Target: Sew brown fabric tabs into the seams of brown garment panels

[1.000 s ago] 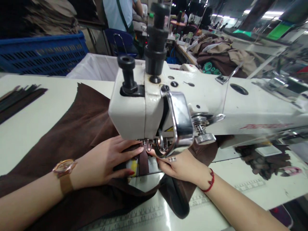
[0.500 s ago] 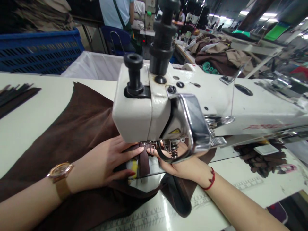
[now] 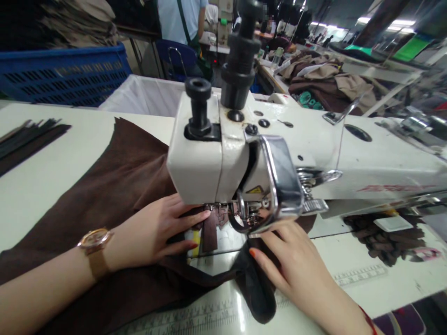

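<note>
A white sewing machine (image 3: 195,172) stands over dark brown fabric (image 3: 104,186) on the pale table. My left hand (image 3: 153,232) lies on the fabric with fingers spread, its index fingertip beside a small brown strip (image 3: 210,230) near the presser foot. To the right of the needle area, my right hand (image 3: 296,260) has its fingers apart over a dark folded part of the fabric (image 3: 260,293); some of its fingertips are hidden behind the machine's metal guard (image 3: 284,177).
Dark strips (image 3: 31,139) lie at the far left, and brown pieces (image 3: 380,237) with a white block at the right. Behind the table are a blue basket (image 3: 70,74), a white-lined bin (image 3: 146,95) and a person in light blue (image 3: 179,21).
My right hand has drawn back from the needle area toward the right and nearer to me. My left hand has kept its place on the fabric. The view has shifted slightly.
</note>
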Demonstrator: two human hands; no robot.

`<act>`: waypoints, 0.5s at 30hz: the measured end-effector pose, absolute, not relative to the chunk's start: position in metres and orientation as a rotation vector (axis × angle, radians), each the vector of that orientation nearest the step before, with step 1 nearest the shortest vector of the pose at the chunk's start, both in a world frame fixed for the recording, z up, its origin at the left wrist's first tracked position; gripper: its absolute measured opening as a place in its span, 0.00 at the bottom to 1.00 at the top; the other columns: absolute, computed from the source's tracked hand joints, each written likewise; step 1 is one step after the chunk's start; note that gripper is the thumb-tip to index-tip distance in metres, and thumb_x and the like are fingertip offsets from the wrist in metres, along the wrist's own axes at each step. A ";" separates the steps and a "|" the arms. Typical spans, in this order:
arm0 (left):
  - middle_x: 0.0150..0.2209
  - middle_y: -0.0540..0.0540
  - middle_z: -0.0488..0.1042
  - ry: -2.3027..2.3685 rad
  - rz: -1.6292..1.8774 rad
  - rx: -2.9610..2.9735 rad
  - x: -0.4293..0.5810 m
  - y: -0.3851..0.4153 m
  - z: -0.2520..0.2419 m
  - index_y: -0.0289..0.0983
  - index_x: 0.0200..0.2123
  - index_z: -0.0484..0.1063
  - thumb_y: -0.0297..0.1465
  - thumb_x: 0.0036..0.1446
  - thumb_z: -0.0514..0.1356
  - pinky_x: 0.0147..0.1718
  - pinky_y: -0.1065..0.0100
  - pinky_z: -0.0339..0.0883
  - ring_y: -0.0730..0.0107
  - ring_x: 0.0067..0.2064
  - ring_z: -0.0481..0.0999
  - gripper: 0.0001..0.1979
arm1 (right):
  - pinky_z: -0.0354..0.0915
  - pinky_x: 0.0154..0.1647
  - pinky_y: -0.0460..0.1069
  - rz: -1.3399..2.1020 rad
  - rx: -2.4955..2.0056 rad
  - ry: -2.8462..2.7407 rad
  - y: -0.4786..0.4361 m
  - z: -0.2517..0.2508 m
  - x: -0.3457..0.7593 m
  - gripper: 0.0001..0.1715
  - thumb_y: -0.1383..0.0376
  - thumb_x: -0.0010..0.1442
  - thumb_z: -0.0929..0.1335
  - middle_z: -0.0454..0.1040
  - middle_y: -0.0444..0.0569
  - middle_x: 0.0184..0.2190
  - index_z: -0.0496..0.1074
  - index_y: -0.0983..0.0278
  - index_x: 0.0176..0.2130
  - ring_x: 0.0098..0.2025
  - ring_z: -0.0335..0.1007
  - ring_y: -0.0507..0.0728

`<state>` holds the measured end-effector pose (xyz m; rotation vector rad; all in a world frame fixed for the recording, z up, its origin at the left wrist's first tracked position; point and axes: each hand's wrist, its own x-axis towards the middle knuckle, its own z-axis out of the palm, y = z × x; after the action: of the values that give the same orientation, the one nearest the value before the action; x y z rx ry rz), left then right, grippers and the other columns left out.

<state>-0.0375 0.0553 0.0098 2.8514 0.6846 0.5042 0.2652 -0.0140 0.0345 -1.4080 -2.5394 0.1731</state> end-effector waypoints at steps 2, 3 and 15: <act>0.61 0.39 0.63 0.676 0.514 2.842 -0.037 0.054 0.011 0.39 0.60 0.59 0.37 0.63 0.55 0.60 0.51 0.60 0.53 0.60 0.64 0.24 | 0.64 0.54 0.64 0.112 -1.498 -2.544 -0.028 0.030 0.279 0.24 0.60 0.62 0.66 0.66 0.59 0.58 0.67 0.63 0.56 0.57 0.63 0.66; 0.61 0.39 0.63 0.697 0.494 2.838 -0.036 0.051 0.011 0.39 0.60 0.60 0.37 0.63 0.55 0.60 0.51 0.60 0.54 0.60 0.64 0.24 | 0.63 0.55 0.65 0.098 -1.503 -2.570 -0.029 0.027 0.286 0.26 0.60 0.62 0.66 0.64 0.58 0.59 0.66 0.64 0.58 0.59 0.61 0.66; 0.60 0.32 0.62 1.690 0.514 2.549 0.043 -0.026 0.002 0.30 0.59 0.62 0.38 0.64 0.54 0.59 0.47 0.57 0.49 0.61 0.62 0.24 | 0.67 0.41 0.51 0.272 -1.191 -2.625 0.042 0.067 0.246 0.11 0.65 0.66 0.63 0.77 0.51 0.37 0.75 0.64 0.38 0.40 0.72 0.57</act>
<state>0.0430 -0.0257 0.0016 2.5485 1.6901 0.5138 0.2460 0.0415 0.0666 -1.1908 -2.6252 0.2715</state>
